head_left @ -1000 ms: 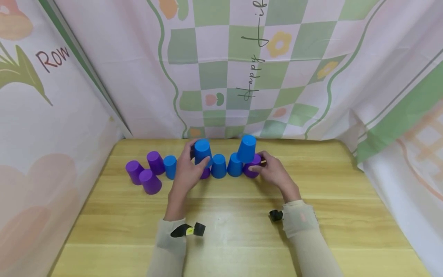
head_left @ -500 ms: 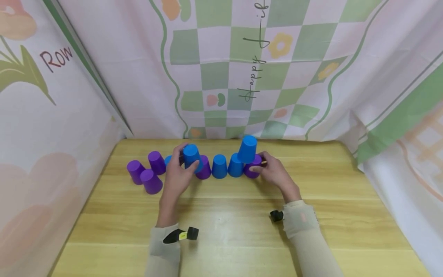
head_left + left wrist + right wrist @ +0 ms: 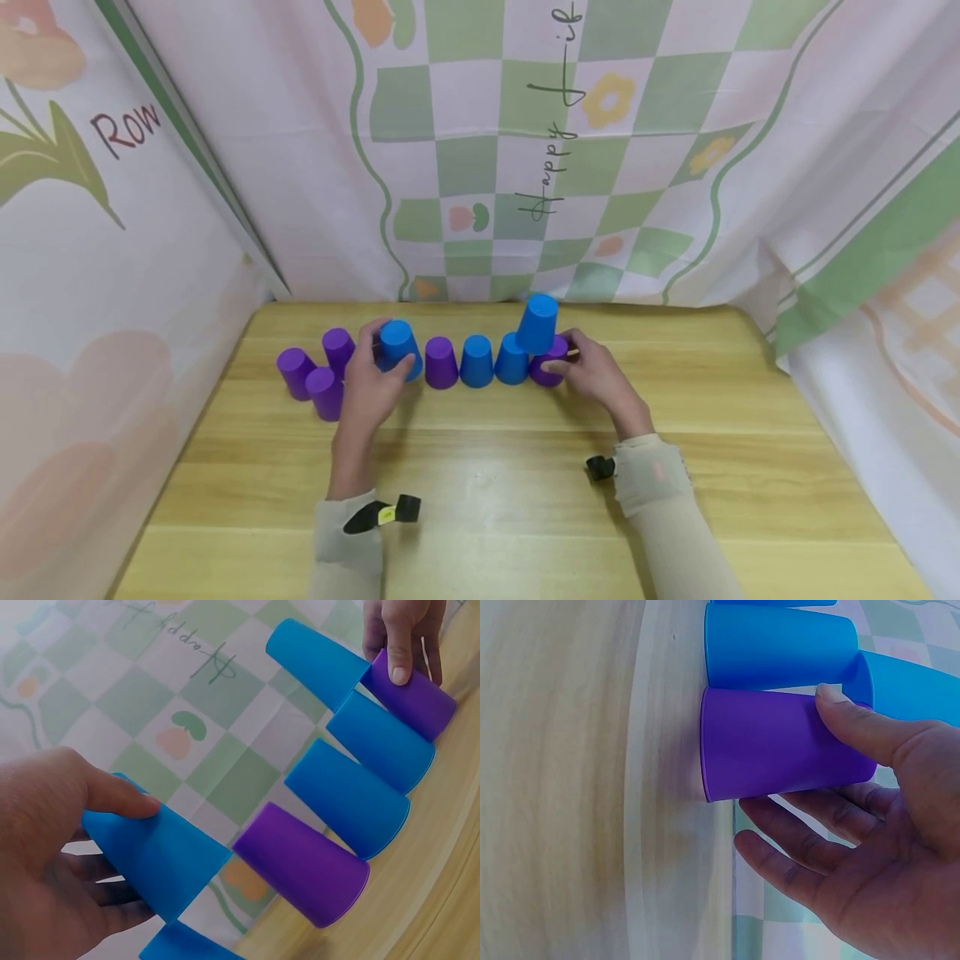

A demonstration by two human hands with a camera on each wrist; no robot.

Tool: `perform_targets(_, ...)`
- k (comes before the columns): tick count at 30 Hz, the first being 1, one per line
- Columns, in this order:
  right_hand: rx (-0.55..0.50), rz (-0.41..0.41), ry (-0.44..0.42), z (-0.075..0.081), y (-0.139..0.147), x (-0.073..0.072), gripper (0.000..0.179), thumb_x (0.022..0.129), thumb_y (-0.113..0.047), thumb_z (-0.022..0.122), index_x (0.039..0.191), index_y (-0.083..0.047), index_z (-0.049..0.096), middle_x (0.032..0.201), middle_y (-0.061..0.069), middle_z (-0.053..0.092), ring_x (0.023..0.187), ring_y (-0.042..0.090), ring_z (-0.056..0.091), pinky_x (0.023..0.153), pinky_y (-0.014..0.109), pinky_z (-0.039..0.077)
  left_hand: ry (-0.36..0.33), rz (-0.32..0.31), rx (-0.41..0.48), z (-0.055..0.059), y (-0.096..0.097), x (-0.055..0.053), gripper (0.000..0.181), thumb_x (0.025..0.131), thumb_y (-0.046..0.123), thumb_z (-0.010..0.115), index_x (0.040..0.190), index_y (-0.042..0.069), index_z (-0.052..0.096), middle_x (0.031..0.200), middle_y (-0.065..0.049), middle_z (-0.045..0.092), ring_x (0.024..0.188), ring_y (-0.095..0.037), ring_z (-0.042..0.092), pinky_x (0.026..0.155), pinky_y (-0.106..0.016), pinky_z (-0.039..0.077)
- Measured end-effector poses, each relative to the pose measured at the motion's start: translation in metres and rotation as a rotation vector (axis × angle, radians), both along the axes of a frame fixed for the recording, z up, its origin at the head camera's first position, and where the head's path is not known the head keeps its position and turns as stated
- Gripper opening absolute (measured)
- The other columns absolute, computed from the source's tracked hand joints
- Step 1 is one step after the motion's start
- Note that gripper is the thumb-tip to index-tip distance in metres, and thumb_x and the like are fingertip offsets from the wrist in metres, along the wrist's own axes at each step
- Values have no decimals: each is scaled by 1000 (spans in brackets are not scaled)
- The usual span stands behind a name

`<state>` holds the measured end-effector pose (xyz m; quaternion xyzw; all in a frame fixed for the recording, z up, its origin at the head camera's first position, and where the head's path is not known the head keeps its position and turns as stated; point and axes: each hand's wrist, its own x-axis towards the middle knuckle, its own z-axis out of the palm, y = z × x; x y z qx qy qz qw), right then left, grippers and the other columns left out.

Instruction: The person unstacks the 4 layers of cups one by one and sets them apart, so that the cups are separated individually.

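My left hand holds an upside-down blue cup between thumb and fingers. In the left wrist view, the held cup's rim is close above another blue cup at the row's left end; whether they touch I cannot tell. To its right stand a purple cup, a blue cup and another blue cup, all mouth down. At the right end my right hand grips a purple cup, thumb on the near side. A raised blue cup rests across this purple cup and its blue neighbour.
Three purple cups stand grouped on the left of the wooden table, one partly behind my left hand. A patterned curtain hangs behind the table's back edge, with more cloth along both sides.
My left hand has carried its blue cup leftward and slightly down, from above the purple cup to above the row's left end. My right hand and the raised blue cup stay in place.
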<state>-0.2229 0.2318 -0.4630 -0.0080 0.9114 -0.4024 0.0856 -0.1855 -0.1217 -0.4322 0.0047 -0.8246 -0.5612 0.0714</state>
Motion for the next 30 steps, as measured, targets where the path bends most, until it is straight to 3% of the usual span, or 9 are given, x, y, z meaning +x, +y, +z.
perform_targets(5, 2, 5, 12, -1, 0, -1, 54, 102, -32, 71, 145, -5, 51, 143, 25, 60, 130, 46, 60, 103, 57, 56, -3, 12, -10, -1, -7, 2, 63, 95, 10, 74, 151, 10, 45, 149, -23, 55, 141, -44, 51, 119, -63, 40)
perform_targets(13, 2, 8, 5, -2, 0, -1, 55, 102, -34, 71, 145, -5, 50, 144, 25, 59, 131, 46, 59, 104, 58, 55, -102, -14, -67, 1, -18, 3, 61, 98, 13, 72, 149, 9, 41, 152, -22, 52, 146, -44, 46, 121, -64, 38)
perform_targets(23, -1, 8, -1, -2, 0, -1, 56, 102, -35, 70, 146, -6, 50, 145, 25, 59, 132, 46, 59, 105, 58, 55, -86, -22, -110, 3, -25, 6, 63, 93, 6, 76, 147, 0, 44, 147, -23, 53, 141, -44, 49, 119, -63, 40)
perform_targets(30, -6, 8, -1, -1, 1, -1, 58, 102, -36, 71, 146, -6, 50, 145, 25, 59, 132, 46, 59, 104, 58, 55, -170, -79, -195, 2, -29, 6, 61, 91, 2, 74, 143, -2, 43, 149, -25, 51, 144, -47, 46, 120, -67, 36)
